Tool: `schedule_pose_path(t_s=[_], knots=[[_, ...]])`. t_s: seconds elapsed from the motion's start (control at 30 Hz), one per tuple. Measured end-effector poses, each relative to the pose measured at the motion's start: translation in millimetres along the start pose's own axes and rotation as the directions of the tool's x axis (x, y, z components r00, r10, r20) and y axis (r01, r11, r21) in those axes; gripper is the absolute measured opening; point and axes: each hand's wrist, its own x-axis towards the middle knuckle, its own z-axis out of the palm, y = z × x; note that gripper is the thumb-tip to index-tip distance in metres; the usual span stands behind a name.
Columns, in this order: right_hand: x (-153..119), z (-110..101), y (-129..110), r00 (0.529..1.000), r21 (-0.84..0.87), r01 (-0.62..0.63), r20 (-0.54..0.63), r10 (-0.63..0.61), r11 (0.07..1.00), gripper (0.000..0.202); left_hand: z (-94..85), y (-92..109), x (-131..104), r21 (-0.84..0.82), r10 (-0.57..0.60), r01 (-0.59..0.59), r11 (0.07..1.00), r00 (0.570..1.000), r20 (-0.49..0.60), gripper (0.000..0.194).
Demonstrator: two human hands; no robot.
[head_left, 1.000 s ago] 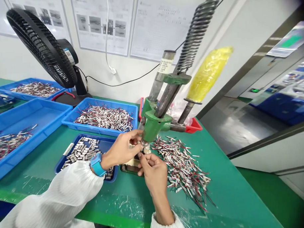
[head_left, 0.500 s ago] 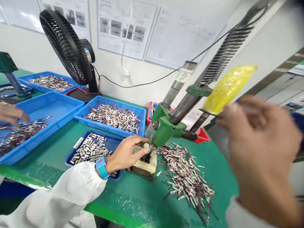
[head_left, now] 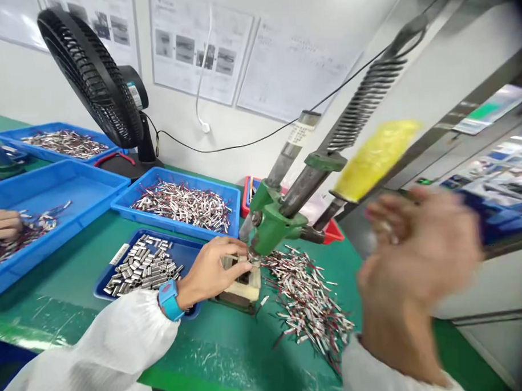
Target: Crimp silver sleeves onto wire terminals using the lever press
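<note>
My left hand (head_left: 218,268), with a blue watch-like band on its wrist, reaches into the pale block (head_left: 247,290) at the foot of a green hand press (head_left: 274,226). Its thumb and fingers are closed together just under the press head; what they pinch is hidden. Right of the yellow-wrapped lever handle (head_left: 375,160), my right hand (head_left: 421,247) is raised and apart from it. Motion blurs its curled fingers, and a small whitish spot shows among them. Red and dark wires with pale metal ends lie in a pile (head_left: 307,296) beside the press.
A dark blue tray (head_left: 103,281) holds short metal tubes. Blue trays of wired pieces (head_left: 116,203) stand behind it and to the left, where another person's hand (head_left: 3,224) reaches in. A black fan (head_left: 94,81) and a red bin (head_left: 333,232) stand farther back.
My right hand has shifted down, away from the yellow handle. My left hand stays at the press block. The whole view has moved slightly. The other person's hand sits lower in its tray.
</note>
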Motion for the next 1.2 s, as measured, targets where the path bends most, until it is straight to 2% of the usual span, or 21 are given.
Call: schedule_pose_path(t_s=[0.07,0.13,0.17,0.23,0.33,0.37,0.4,0.47,0.5,0.53,0.57,0.6,0.67,0.7,0.77,0.83,0.93,1.07,1.2], knots=[[-8.0,21.2,34.6,0.986,-0.215,-0.111,0.098,0.135,0.970,0.061,4.4,0.3,5.1,-0.066,-0.055,0.057,0.996,0.998,0.028,0.005],[-21.1,45.2,66.7,0.928,-0.411,-0.129,0.271,0.256,0.902,0.041,5.6,2.1,9.9,-0.125,-0.103,0.114,0.986,0.990,0.092,0.002],[-28.3,56.5,79.4,0.899,-0.455,-0.115,0.330,0.287,0.883,0.031,4.6,3.6,11.7,-0.138,-0.114,0.133,0.981,0.985,0.132,0.002],[-40.4,75.2,96.0,0.880,-0.491,-0.095,0.365,0.304,0.866,0.017,-1.3,7.2,13.4,-0.148,-0.103,0.140,0.979,0.967,0.232,0.005],[-48.7,91.5,104.3,0.864,-0.506,-0.080,0.395,0.313,0.859,0.009,-19.8,9.6,15.2,-0.144,-0.036,0.098,0.985,0.923,0.382,0.009],[-49.2,94.2,105.0,0.860,-0.495,-0.082,0.403,0.312,0.865,0.010,-28.7,8.5,16.7,-0.118,-0.027,0.076,0.990,0.928,0.371,0.010],[-49.2,95.9,105.4,0.859,-0.475,-0.088,0.409,0.308,0.876,0.010,-39.1,6.3,18.9,-0.064,-0.026,0.048,0.997,0.952,0.304,0.011],[-49.3,96.5,106.5,0.863,-0.410,-0.105,0.415,0.288,0.906,0.012,-63.5,-0.3,23.7,0.123,-0.004,-0.004,0.992,0.998,0.068,0.018],[-50.0,95.5,107.1,0.869,-0.369,-0.119,0.410,0.277,0.922,0.016,-76.8,-3.9,25.0,0.228,0.023,-0.016,0.973,0.999,-0.030,0.024],[-51.2,93.8,107.7,0.877,-0.324,-0.137,0.399,0.267,0.936,0.021,-89.8,-7.2,24.9,0.325,0.043,-0.020,0.946,0.997,-0.064,0.029],[-53.2,91.2,108.1,0.886,-0.276,-0.158,0.384,0.259,0.948,0.028,-101.6,-10.0,22.7,0.415,0.033,-0.019,0.910,0.999,-0.026,0.031],[-55.9,87.8,108.0,0.894,-0.226,-0.180,0.368,0.255,0.957,0.036,-111.3,-12.2,18.5,0.493,-0.011,-0.020,0.870,0.998,0.061,0.030],[-63.4,79.3,105.7,0.907,-0.121,-0.218,0.342,0.247,0.968,0.053,-122.1,-15.6,5.0,0.611,-0.151,-0.031,0.791,0.958,0.243,0.020],[-68.2,74.5,103.2,0.912,-0.051,-0.245,0.326,0.248,0.968,0.059,-122.9,-17.3,-3.3,0.655,-0.211,-0.040,0.754,0.930,0.300,0.016],[-79.8,64.1,95.6,0.915,0.099,-0.332,0.275,0.295,0.938,0.065,-116.9,-21.7,-19.1,0.710,-0.272,-0.051,0.703,0.903,0.334,0.009],[-94.9,53.1,84.6,0.893,0.208,-0.431,0.239,0.382,0.878,0.068,-104.6,-26.8,-30.1,0.740,-0.292,-0.046,0.672,0.901,0.322,0.001],[-124.2,36.9,63.7,0.840,0.197,-0.532,0.249,0.482,0.824,0.074,-85.8,-33.3,-34.6,0.765,-0.293,-0.034,0.643,0.912,0.287,0.009],[-164.6,27.9,34.0,0.823,0.262,-0.567,0.219,0.525,0.781,0.066,-71.2,-33.6,-28.9,0.731,-0.247,-0.012,0.682,0.937,0.246,0.013],[-181.6,40.6,14.4,0.851,0.379,-0.525,0.219,0.477,0.762,0.051,-61.0,-21.3,-23.3,0.607,-0.168,0.000,0.795,0.961,0.220,0.014]])
